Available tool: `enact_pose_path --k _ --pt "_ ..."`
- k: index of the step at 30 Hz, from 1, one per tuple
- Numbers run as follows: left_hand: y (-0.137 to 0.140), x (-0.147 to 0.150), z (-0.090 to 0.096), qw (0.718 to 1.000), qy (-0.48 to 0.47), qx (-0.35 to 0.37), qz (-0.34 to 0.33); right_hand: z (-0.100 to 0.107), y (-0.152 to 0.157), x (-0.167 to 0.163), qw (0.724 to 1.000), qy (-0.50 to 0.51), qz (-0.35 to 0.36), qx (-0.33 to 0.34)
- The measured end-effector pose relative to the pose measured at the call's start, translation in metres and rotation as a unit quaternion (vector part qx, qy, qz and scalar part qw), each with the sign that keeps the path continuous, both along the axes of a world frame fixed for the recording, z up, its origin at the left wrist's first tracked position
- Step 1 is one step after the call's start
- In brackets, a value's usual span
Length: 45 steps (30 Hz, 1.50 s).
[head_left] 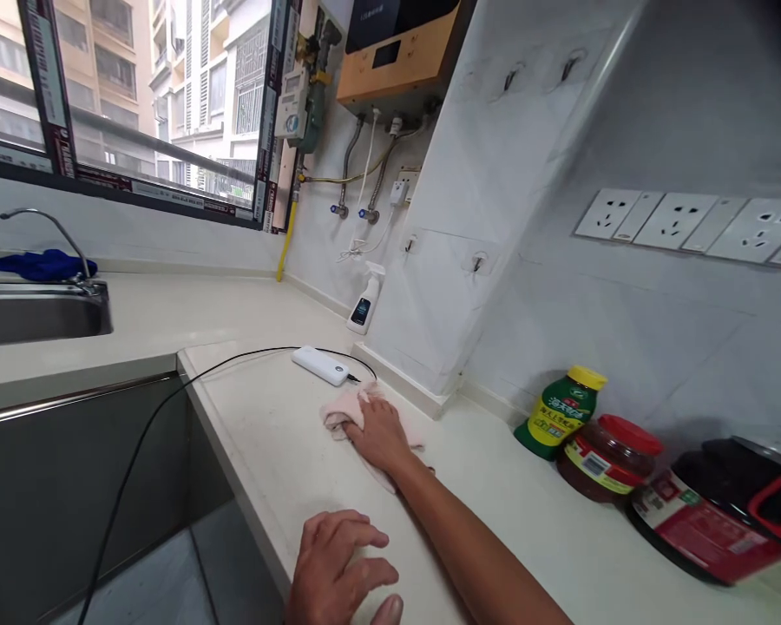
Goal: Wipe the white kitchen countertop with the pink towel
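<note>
A pale pink cloth (346, 411) lies bunched on the white countertop (286, 460), near the base of the wall column. My right hand (383, 430) presses down on it, fingers curled over its folds; part of the cloth spreads out beneath my wrist. My left hand (338, 564) hovers at the counter's front edge, its fingers bent and apart, with nothing in them. Just beyond the cloth is a white power bank (321, 365), with a black cable (234, 358) plugged into its near end.
A white spray bottle (367, 299) stands by the column. Along the right wall are a green sauce bottle (560, 412), a red-lidded jar (608, 457) and a large red-and-black container (722, 508). A sink (42, 312) is at left; the cable hangs over the counter edge.
</note>
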<state>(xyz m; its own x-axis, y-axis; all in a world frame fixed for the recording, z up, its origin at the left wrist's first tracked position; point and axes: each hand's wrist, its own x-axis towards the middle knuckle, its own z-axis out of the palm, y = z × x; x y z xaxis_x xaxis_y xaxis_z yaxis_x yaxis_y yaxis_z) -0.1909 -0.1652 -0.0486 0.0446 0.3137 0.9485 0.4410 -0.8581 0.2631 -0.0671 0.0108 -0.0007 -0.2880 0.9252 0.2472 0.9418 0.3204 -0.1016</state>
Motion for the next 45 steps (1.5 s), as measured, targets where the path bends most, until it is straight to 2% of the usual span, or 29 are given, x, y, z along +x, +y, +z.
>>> enact_pose_path --k 4,8,10,14,17,20,22,25,28,30,33,37,39,41,43,45 --pt "0.002 -0.003 -0.006 1.0 0.0 0.008 0.007 0.0 -0.008 -0.027 0.998 0.003 0.064 0.001" --pt "0.002 -0.006 -0.008 1.0 -0.022 0.016 0.005 0.004 0.004 -0.049 0.997 0.026 0.067 -0.008" --pt "0.001 -0.008 -0.006 0.999 -0.033 0.02 0.002 0.006 0.001 -0.066 0.995 0.032 0.09 -0.011" --pt "-0.004 -0.012 0.007 0.998 -0.052 0.022 -0.01 0.011 -0.036 -0.112 0.976 0.023 0.215 -0.006" --pt "-0.01 -0.015 0.012 0.998 -0.063 -0.006 -0.029 0.011 -0.071 -0.135 0.944 0.0 0.33 0.007" --pt "-0.02 -0.02 0.004 0.996 -0.068 -0.003 -0.051 0.006 -0.098 -0.13 0.917 -0.005 0.398 0.025" --pt "-0.03 -0.023 -0.006 0.996 -0.064 0.002 -0.055 0.002 -0.106 -0.113 0.918 -0.003 0.397 0.02" --pt "-0.047 -0.029 -0.016 0.996 -0.057 -0.055 -0.042 -0.002 -0.099 -0.071 0.949 -0.005 0.314 -0.01" --pt "-0.06 -0.034 -0.015 0.991 -0.058 -0.116 -0.033 0.0 -0.082 -0.008 0.988 0.017 0.154 -0.005" --pt "-0.063 -0.037 -0.012 0.988 -0.058 -0.14 -0.033 0.0 -0.077 0.047 0.999 0.022 0.04 0.001" --pt "-0.065 -0.044 -0.012 0.983 -0.049 -0.177 -0.027 -0.005 -0.094 0.138 0.991 0.017 -0.132 0.01" --pt "-0.063 -0.058 -0.02 0.971 -0.053 -0.235 0.0 -0.016 -0.151 0.233 0.95 -0.008 -0.312 0.008" --pt "-0.06 -0.064 -0.025 0.964 -0.062 -0.26 0.002 -0.019 -0.177 0.257 0.922 -0.016 -0.387 0.012" --pt "-0.057 -0.07 -0.027 0.957 -0.07 -0.283 -0.01 -0.02 -0.194 0.262 0.9 -0.021 -0.436 0.015" --pt "-0.054 -0.074 -0.026 0.951 -0.081 -0.296 -0.033 -0.021 -0.201 0.252 0.893 -0.025 -0.449 0.014" --pt "-0.052 -0.075 -0.021 0.943 -0.102 -0.31 -0.059 -0.022 -0.2 0.23 0.901 -0.029 -0.433 0.009"
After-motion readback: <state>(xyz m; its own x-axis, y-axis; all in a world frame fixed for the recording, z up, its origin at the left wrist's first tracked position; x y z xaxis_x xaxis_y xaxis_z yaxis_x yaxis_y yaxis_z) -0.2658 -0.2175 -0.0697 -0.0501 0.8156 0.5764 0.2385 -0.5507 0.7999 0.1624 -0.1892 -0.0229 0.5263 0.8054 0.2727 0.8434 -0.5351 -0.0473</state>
